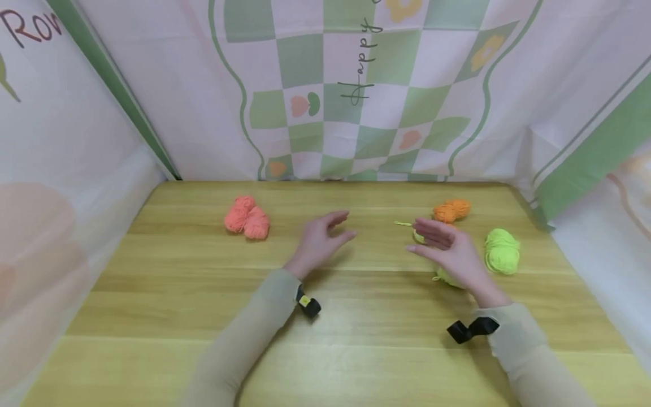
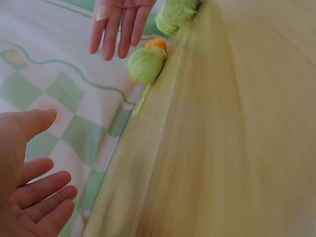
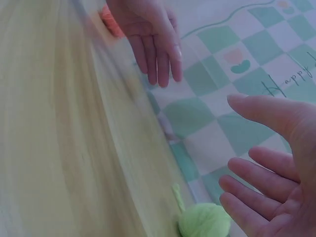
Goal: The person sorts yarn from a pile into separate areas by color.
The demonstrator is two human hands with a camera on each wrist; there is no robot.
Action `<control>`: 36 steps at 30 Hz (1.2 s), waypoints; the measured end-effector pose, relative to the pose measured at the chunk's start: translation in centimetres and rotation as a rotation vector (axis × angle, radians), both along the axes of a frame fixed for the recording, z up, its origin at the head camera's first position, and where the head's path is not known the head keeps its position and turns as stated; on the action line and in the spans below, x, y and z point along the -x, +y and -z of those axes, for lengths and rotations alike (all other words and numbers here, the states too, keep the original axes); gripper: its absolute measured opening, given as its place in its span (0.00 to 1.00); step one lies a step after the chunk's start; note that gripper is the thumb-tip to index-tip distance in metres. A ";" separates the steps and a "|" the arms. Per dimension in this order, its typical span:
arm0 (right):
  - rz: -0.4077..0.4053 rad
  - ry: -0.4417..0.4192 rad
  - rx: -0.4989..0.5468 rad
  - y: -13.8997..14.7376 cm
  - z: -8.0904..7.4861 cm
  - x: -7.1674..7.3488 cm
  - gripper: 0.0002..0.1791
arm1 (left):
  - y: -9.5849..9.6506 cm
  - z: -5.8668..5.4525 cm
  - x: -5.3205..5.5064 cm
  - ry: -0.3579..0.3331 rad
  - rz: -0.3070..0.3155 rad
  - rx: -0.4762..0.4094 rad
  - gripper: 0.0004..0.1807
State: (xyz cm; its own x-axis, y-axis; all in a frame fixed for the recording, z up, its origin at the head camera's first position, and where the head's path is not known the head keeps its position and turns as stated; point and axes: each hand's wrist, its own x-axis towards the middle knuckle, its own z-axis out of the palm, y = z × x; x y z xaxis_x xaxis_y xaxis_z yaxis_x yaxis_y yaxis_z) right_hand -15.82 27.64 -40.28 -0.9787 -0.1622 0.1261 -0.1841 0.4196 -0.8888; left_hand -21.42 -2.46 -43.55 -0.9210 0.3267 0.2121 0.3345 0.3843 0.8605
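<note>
My left hand (image 1: 321,240) is held over the middle of the table, thumb and fingers apart, holding nothing. To its left lie coral-pink yarn balls (image 1: 246,219), bunched together. The right hand (image 1: 452,249) hovers on the right side, fingers extended and thumb spread, also holding nothing. Beneath it a yellow-green yarn ball (image 1: 447,278) is partly covered. Another green yarn ball (image 2: 146,65), mostly hidden by the hand in the head view, has a short tail (image 1: 403,224). Orange yarn (image 1: 452,210) lies behind the right hand, and a bright green yarn ball (image 1: 502,251) sits to its right.
The wooden table (image 1: 356,350) ends at the back against a hanging cloth (image 1: 346,135) with green checks. More printed cloth hangs along the left and right sides. A small black camera is strapped at each wrist, over beige sleeves (image 1: 249,328).
</note>
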 end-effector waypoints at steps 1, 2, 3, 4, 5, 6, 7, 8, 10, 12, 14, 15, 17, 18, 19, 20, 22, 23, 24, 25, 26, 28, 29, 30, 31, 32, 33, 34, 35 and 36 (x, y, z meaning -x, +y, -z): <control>0.006 0.006 0.002 0.2 -0.1 0.0 0.36 | 0.6 0.0 0.1 -0.002 0.007 -0.005 0.33; 0.011 0.014 0.006 0.3 -0.1 0.0 0.36 | 1.2 0.1 0.2 -0.001 0.016 -0.007 0.33; 0.019 0.019 0.008 0.5 -0.2 -0.1 0.36 | 1.8 0.1 0.3 -0.001 0.026 -0.009 0.33; 0.026 0.023 0.006 0.7 -0.3 -0.1 0.36 | 2.5 0.2 0.4 0.001 0.034 -0.012 0.33; 0.034 0.026 0.001 1.0 -0.4 -0.2 0.36 | 3.1 0.4 0.4 0.004 0.043 -0.017 0.33; 0.041 0.021 -0.008 1.2 -0.5 -0.3 0.36 | 3.7 0.5 0.4 0.007 0.050 -0.019 0.34; 0.049 0.013 -0.007 1.5 -0.6 -0.3 0.36 | 4.3 0.7 0.4 0.010 0.058 -0.020 0.34; 0.060 0.002 -0.009 1.8 -0.7 -0.4 0.37 | 4.9 0.9 0.3 0.011 0.064 -0.018 0.34; 0.085 -0.022 -0.011 2.4 -0.9 -0.5 0.37 | 5.9 1.2 0.1 0.011 0.076 -0.014 0.34; 0.114 -0.044 -0.016 3.1 -1.0 -0.7 0.37 | 6.8 1.5 -0.2 0.008 0.091 -0.003 0.34; 0.137 -0.055 -0.028 3.8 -1.0 -0.8 0.38 | 7.6 1.7 -0.4 0.004 0.104 0.010 0.35; 0.143 -0.055 -0.043 4.2 -1.0 -0.8 0.39 | 8.0 1.7 -0.5 0.003 0.111 0.014 0.35; 0.146 -0.049 -0.083 5.0 -1.0 -0.9 0.40 | 8.6 1.9 -0.5 0.012 0.119 0.030 0.35; 0.143 -0.043 -0.105 5.3 -0.9 -0.9 0.40 | 8.9 1.9 -0.4 0.017 0.121 0.042 0.35; 0.136 -0.039 -0.123 5.6 -0.9 -1.0 0.41 | 9.1 1.8 -0.3 0.022 0.121 0.052 0.36; 0.128 -0.032 -0.141 5.9 -0.9 -1.0 0.41 | 9.4 1.8 -0.1 0.028 0.118 0.066 0.36; 0.117 -0.036 -0.166 6.3 -0.8 -1.1 0.42 | 9.8 1.5 0.2 0.039 0.120 0.081 0.36; 0.111 -0.043 -0.176 6.4 -0.8 -1.2 0.42 | 10.1 1.3 0.4 0.040 0.123 0.083 0.36; 0.106 -0.050 -0.185 6.5 -0.8 -1.3 0.42 | 10.3 1.0 0.5 0.040 0.126 0.086 0.36; 0.100 -0.057 -0.190 6.6 -0.8 -1.3 0.42 | 10.5 0.6 0.7 0.040 0.129 0.088 0.36; 0.092 -0.063 -0.198 6.7 -0.8 -1.4 0.42 | 10.7 0.4 0.8 0.037 0.134 0.090 0.37; 0.082 -0.083 -0.212 6.8 -0.8 -1.5 0.43 | 11.2 -0.2 1.2 0.034 0.144 0.096 0.38; 0.074 -0.090 -0.216 6.8 -0.8 -1.6 0.44 | 11.5 -0.5 1.4 0.030 0.147 0.103 0.38; 0.064 -0.094 -0.224 6.9 -0.8 -1.6 0.45 | 11.7 -0.8 1.6 0.027 0.150 0.109 0.39; 0.054 -0.097 -0.230 7.0 -0.8 -1.7 0.45 | 12.0 -1.0 1.7 0.017 0.156 0.113 0.39; 0.045 -0.101 -0.236 7.0 -0.7 -1.8 0.46 | 12.3 -1.2 1.9 0.015 0.160 0.119 0.39; 0.040 -0.107 -0.239 7.1 -0.7 -1.9 0.46 | 12.5 -1.4 2.1 0.017 0.162 0.129 0.40; 0.031 -0.109 -0.242 7.2 -0.6 -1.9 0.46 | 12.8 -1.5 2.2 0.014 0.165 0.137 0.40; 0.024 -0.110 -0.243 7.3 -0.5 -2.0 0.46 | 13.0 -1.6 2.4 0.010 0.167 0.143 0.40; 0.017 -0.113 -0.248 7.3 -0.4 -2.1 0.46 | 13.3 -1.7 2.5 0.007 0.168 0.148 0.40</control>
